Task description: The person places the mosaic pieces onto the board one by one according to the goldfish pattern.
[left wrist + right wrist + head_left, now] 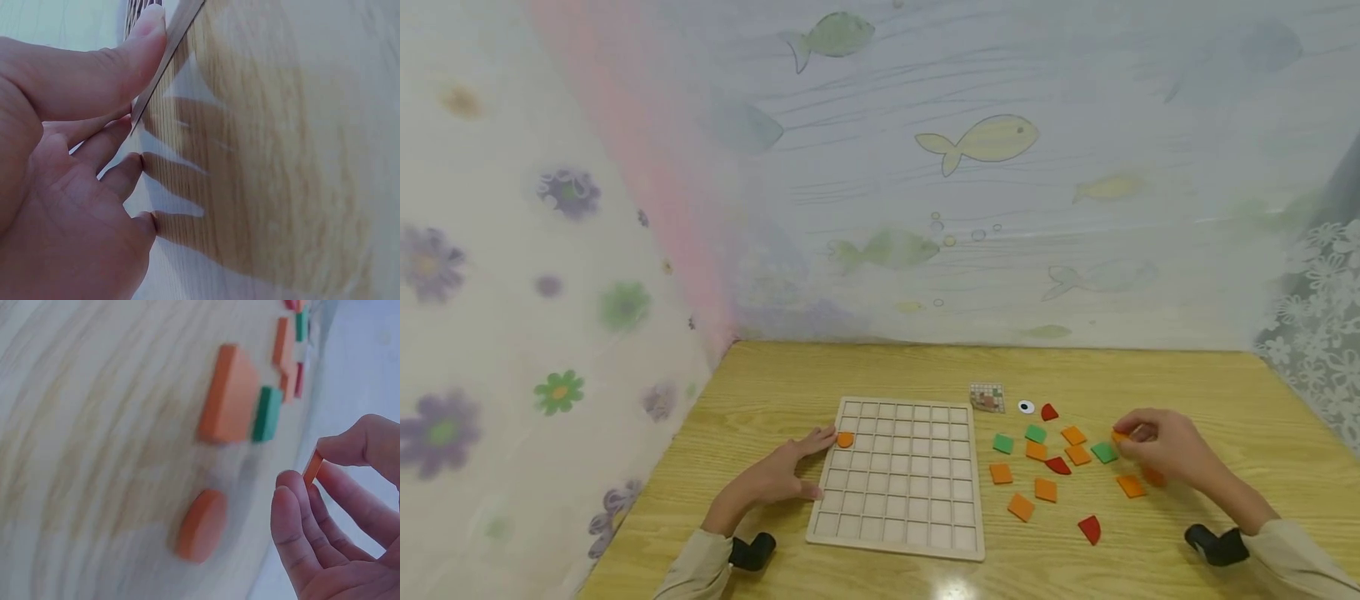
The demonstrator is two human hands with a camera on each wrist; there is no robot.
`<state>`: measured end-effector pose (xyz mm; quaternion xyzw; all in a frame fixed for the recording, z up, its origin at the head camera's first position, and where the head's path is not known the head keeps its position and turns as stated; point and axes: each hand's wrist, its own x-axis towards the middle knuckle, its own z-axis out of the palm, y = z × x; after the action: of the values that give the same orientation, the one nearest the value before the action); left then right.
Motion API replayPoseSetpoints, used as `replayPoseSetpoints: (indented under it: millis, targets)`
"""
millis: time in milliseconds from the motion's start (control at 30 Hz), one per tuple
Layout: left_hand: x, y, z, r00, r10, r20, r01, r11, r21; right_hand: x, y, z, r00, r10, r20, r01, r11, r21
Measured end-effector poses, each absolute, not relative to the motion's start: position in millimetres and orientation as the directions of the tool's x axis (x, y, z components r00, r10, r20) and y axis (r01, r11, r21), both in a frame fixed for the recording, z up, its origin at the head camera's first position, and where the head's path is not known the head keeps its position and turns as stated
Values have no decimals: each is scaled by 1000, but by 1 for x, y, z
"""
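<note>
My left hand [772, 475] touches the left edge of a pale wooden grid board [895, 547], fingers spread and fairly straight. In the left wrist view the thumb [134, 69] lies against the board's edge, with the other fingertips low beside it. One orange round piece [846, 439] sits in a square of the leftmost column. At the right, my right hand [1172, 446] pinches a thin orange piece [314, 467] between thumb and fingers, above the table. Below that hand lie an orange rounded piece [206, 525] and an orange square [1131, 486]; a green square [1104, 452] is just left.
Right of the board lie several loose orange squares [1046, 489], green squares [1003, 443] and red quarter-round pieces [1090, 529]. A white eye piece [1026, 407] and a small picture card [987, 397] lie farther back. A fish-patterned curtain [985, 275] borders the table's far edge.
</note>
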<state>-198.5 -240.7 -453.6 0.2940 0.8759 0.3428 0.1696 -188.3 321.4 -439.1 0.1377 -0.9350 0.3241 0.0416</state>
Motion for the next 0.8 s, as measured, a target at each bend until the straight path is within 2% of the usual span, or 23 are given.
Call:
replayPoseSetpoints:
  millis: [300, 667, 800]
  targets:
    - [-196, -239, -453, -790, 603, -112, 375, 620, 689, -190, 290, -429, -922, -307, 234, -384, 673, -632]
    - [-198, -241, -453, -787, 607, -110, 379, 617, 690, -185, 251, -424, -863, -400, 310, -498, 567, -656]
    - [-199, -240, -454, -786, 608, -113, 379, 617, 690, -181, 242, -422, -851, -429, 302, -507, 527, -682]
